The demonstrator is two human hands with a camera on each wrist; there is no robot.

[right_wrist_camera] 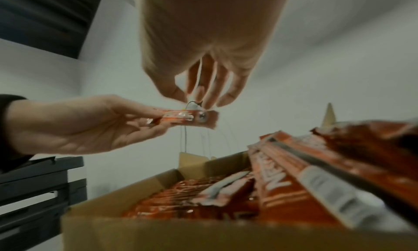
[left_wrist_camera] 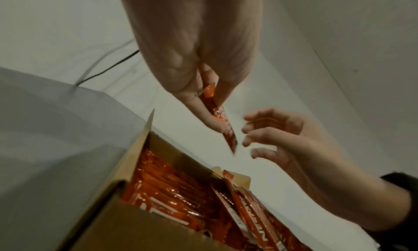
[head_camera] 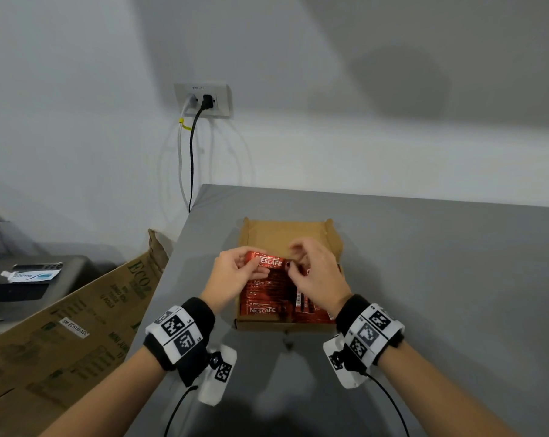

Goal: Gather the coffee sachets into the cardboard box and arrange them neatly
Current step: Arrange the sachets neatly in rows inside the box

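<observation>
The left hand (head_camera: 235, 272) pinches one red foil coffee sachet (head_camera: 268, 262) above the shallow brown cardboard box (head_camera: 285, 231) on the grey table (head_camera: 440, 263); the right hand (head_camera: 317, 275), fingers loose, holds nothing. More red sachets (head_camera: 260, 307) lie inside the box.

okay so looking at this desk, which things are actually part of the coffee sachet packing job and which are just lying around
Part of the job:
held sachet, pinched by left hand
right hand, reaching for it
sachets in box
cardboard box

Lying about:
large printed carton
wall socket
tube on black unit
</observation>
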